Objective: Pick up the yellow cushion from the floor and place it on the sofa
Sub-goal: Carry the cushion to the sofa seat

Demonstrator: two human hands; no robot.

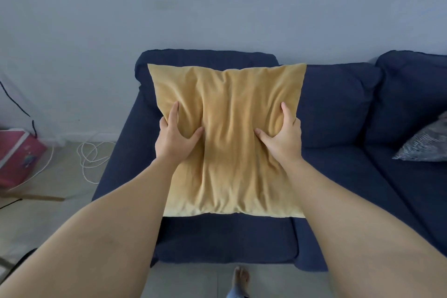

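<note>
The yellow cushion [227,143] is square and wrinkled, and it is held up in front of the dark blue sofa [338,128], over its left seat. My left hand [175,136] grips the cushion's left edge, thumb pressed into the front. My right hand [281,135] grips its right edge the same way. The cushion's top reaches the sofa's backrest, and its lower edge hangs over the seat cushion. I cannot tell whether it touches the seat.
A grey patterned cushion [425,145] lies on the sofa at the right. On the floor to the left are a pink box [18,152] and a coiled white cable [93,152]. My bare foot [240,278] stands on the tiles before the sofa.
</note>
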